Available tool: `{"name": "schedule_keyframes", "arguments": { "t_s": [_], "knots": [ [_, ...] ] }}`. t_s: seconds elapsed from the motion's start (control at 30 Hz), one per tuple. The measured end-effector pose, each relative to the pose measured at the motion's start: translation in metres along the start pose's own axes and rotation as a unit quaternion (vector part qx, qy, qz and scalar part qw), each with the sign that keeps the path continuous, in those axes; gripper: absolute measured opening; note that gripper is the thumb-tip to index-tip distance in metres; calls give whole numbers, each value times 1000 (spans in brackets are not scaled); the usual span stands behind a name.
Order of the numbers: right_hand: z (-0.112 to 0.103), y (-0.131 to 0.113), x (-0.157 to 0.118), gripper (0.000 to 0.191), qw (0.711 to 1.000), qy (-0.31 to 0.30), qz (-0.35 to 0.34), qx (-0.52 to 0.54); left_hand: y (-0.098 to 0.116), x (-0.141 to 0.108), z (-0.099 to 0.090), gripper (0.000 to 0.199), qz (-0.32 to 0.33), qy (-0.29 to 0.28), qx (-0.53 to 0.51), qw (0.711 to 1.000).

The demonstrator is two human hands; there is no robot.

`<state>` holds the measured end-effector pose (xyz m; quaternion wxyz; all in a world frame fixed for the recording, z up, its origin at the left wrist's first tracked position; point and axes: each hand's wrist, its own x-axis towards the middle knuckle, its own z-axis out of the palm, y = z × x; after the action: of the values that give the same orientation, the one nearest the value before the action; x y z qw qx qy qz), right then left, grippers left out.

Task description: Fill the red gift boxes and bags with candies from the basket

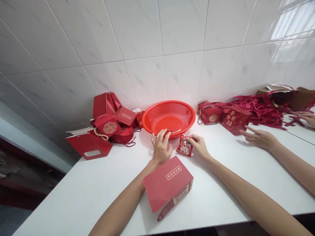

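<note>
A red plastic basket (169, 123) stands against the tiled wall. My left hand (161, 146) is at its front rim, fingers bent over the edge; a small dark red item shows by the fingertips, and whether it is held is unclear. Beside the basket's front right, my right hand (199, 146) pinches the upper right edge of a small red printed packet (185, 146). Nearer to me, a red box (168, 183) with a gold label on top stands on the white table, its near part overlapping the view of my left forearm.
Red gift boxes (108, 127) are piled at the left back. More boxes (213, 114) and a heap of dark red ribbons (261, 109) lie at the right back. Another person's hands (261, 139) reach in from the right, near a red box (235, 120).
</note>
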<state>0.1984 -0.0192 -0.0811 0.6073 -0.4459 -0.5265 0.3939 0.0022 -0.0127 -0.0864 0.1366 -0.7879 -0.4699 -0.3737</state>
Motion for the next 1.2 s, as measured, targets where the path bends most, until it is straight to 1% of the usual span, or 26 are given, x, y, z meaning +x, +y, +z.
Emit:
{"name": "schedule_keyframes", "arguments": {
  "t_s": [0.1,0.17,0.23,0.3,0.33,0.4,0.47,0.57,0.63,0.8,0.93,1.03,1.2],
  "knots": [
    [0,-1,0,43,1000,2,8,12,-1,-1,2,52,6,12,0,1000],
    [0,-1,0,43,1000,2,15,19,-3,-2,4,53,19,33,0,999],
    [1,-1,0,43,999,3,23,27,-4,-2,5,52,48,73,-2,996],
    [2,-2,-1,43,999,4,30,34,-4,-3,6,46,93,115,-10,989],
    [3,-3,-2,43,999,4,33,38,-4,-3,7,42,118,128,-16,985],
    [4,-4,-2,42,998,4,38,45,-2,-4,7,35,165,128,-28,978],
    [4,-6,-3,41,998,2,40,50,0,-4,9,32,206,112,-39,971],
    [4,-7,-4,41,997,0,44,56,2,-4,11,31,231,96,-40,967],
    [4,-7,-4,40,997,0,47,60,3,-5,13,30,219,91,-29,971],
    [5,-1,-5,40,996,-4,53,69,2,-7,16,31,152,90,8,984],
    [6,4,-6,39,996,-5,54,73,0,-9,19,31,132,71,15,989],
    [6,6,-5,40,996,-6,54,72,1,-9,19,29,123,35,-6,992],
    [4,4,-3,41,997,-8,50,50,6,-9,15,30,86,-47,-69,993]
  ]
}}
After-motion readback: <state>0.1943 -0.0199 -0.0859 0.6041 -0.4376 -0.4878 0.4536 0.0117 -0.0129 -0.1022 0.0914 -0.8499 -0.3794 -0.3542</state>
